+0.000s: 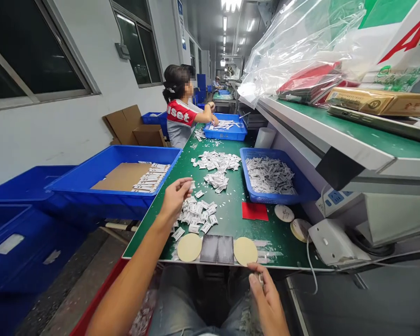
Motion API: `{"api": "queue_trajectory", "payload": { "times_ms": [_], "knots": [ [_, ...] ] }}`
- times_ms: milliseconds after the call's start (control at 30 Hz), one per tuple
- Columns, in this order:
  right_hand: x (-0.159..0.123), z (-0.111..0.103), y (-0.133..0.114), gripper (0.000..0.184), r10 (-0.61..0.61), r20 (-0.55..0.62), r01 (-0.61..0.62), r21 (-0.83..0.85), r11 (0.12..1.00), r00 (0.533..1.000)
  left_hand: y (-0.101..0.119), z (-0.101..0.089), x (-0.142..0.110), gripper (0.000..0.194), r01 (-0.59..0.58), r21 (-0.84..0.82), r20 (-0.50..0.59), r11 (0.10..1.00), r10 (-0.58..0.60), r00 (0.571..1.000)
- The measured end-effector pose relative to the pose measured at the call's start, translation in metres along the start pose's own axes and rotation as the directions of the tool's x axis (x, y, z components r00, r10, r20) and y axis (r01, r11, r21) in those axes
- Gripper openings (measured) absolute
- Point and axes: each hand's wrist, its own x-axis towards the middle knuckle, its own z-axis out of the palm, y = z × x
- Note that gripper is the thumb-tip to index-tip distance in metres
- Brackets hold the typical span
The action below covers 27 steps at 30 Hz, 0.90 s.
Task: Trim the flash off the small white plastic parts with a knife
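Note:
My left hand [177, 198] is over the left side of the green table, thumb and fingers pinched on a small white plastic piece [192, 185]. Just below it lies a loose pile of similar white pieces [198, 214]. My right hand [266, 294] is at the table's front edge, fingers closed around something small with a metallic glint, mostly hidden. Close to its fingertips sits a round cream disc [245, 251]. A second cream disc [189, 247] lies to the left, with dark grey rectangular pads [217, 248] between the two.
More white pieces lie in heaps [217, 161] farther up the table [227, 214]. A blue basket [280, 198] of pieces stands right, behind a red sheet [255, 211]. Blue bins [108, 198] line the left. A co-worker [180, 112] handles strips at a blue tray [227, 135]. A shelf [353, 135] overhangs right.

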Motion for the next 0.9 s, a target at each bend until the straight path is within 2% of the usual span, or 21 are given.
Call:
{"api": "queue_trajectory", "payload": {
  "times_ms": [67,133,233,333,433,500,600,733,900],
  "knots": [
    [0.002,0.006,-0.015,0.036,-0.061,0.013,0.062,-0.118,0.991,0.998,-0.001,-0.013,-0.033,0.046,0.005,-0.133,-0.007,0.991,-0.006,1.0],
    [0.005,0.011,-0.03,0.034,-0.111,0.09,0.129,-0.217,0.968,0.99,0.0,-0.025,-0.064,0.053,0.024,-0.244,-0.021,0.969,-0.03,0.999],
    [0.012,0.017,-0.053,0.029,-0.179,0.266,0.263,-0.323,0.909,0.947,0.006,-0.037,-0.102,0.046,0.072,-0.366,-0.029,0.928,-0.089,0.996],
    [0.021,0.024,-0.075,0.026,-0.258,0.422,0.426,-0.374,0.824,0.869,0.015,-0.041,-0.135,0.04,0.144,-0.458,0.048,0.877,-0.137,0.989],
    [0.027,0.035,-0.096,0.028,-0.402,0.545,0.646,-0.388,0.657,0.736,0.021,-0.041,-0.161,0.029,0.166,-0.437,0.117,0.884,-0.127,0.985],
    [0.029,0.046,-0.107,0.039,-0.48,0.604,0.762,-0.397,0.512,0.637,0.023,-0.041,-0.172,0.021,0.161,-0.39,0.132,0.906,-0.118,0.984],
    [0.028,0.061,-0.119,0.053,-0.542,0.629,0.829,-0.455,0.324,0.557,0.022,-0.04,-0.181,0.018,0.158,-0.345,0.138,0.925,-0.116,0.984],
    [0.027,0.075,-0.128,0.059,-0.592,0.633,0.839,-0.525,0.145,0.499,0.021,-0.038,-0.183,0.018,0.154,-0.341,0.156,0.927,-0.105,0.982],
    [0.028,0.078,-0.131,0.06,-0.637,0.597,0.813,-0.577,0.081,0.487,0.023,-0.038,-0.182,0.017,0.173,-0.356,0.164,0.918,-0.121,0.979]
  ]
}}
